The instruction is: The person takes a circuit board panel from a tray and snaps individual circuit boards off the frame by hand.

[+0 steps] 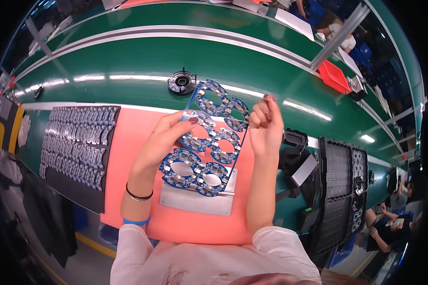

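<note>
At the far left, a yellow-and-grey box [15,130] is seen at the end of the green workbench [128,54]. Beside it, blue circuit boards [76,137] are laid in close rows on a black sheet [85,192], the lower strip of which is left bare. To the right of this sheet, the bench is covered by a salmon-pink mat [128,137].

Over the mat, the left hand [165,138] is closed on the left edge of a blue circuit-board panel [212,138], with the thumb laid over its face. A black band [139,196] and a blue band [135,222] are worn on the left arm. Behind the panel, a round black part [176,84] is set on the bench.

The panel, made up of ring-shaped boards in paired rows, is held tilted above a flat metal plate [195,204], which is partly covered by it in this view. Just beside the panel's right edge, the right hand [265,126] is raised, its fingers curled narrowly inward; whether the panel is touched by it cannot be told.

Farther right, a light-grey rectangular piece [304,171] is seen among black items, next to a black compartmented tray [338,175]. A red bin [333,76] is placed farther back, and a co-worker [390,230] is seen at the right rim.
</note>
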Tool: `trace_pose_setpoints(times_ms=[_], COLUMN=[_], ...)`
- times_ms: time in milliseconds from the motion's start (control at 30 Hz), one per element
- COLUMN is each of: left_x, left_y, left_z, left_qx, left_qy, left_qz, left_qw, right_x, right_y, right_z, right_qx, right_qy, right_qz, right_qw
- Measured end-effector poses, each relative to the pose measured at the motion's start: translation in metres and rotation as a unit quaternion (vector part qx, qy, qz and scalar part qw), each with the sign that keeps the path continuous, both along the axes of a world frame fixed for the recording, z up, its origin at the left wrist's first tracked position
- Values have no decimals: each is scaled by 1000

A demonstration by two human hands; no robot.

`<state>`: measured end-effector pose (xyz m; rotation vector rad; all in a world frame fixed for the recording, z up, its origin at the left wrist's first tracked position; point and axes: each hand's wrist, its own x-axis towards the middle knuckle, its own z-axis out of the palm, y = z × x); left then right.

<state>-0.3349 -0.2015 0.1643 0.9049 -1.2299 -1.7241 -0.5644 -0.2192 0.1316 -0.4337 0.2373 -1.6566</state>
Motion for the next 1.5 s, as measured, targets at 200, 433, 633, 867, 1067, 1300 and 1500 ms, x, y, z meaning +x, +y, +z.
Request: trace_pose_setpoints(times_ms=[200, 433, 633, 867, 1067, 1300, 1500], left_x=[3, -9, -5, -11, -23, -18, -13], left_y=[5, 10, 10, 7, 13, 16, 13], left_z=[-1, -2, -4, 2, 1, 0, 2], left_qx=[8, -20, -6, 14, 3, -22, -39], left_qy=[-9, -35, -31, -18, -72, -80, -119], left_qz=[-59, -91, -84, -75, 17, 9, -8], left_qw=[998, 995, 996, 997, 997, 997, 992], right_x=[9, 39, 44, 24, 6, 32, 33], right_y=[4, 12, 7, 6, 9, 24, 21], right_z=[2, 13, 6, 6, 11, 23, 16], right_qx=[52, -8, -99, 19, 38, -45, -110], right_qy=[182, 599, 620, 384, 155, 593, 631], right_qz=[-67, -259, -328, -239, -73, -215, -231], right_qw=[980, 758, 706, 892, 984, 775, 732])
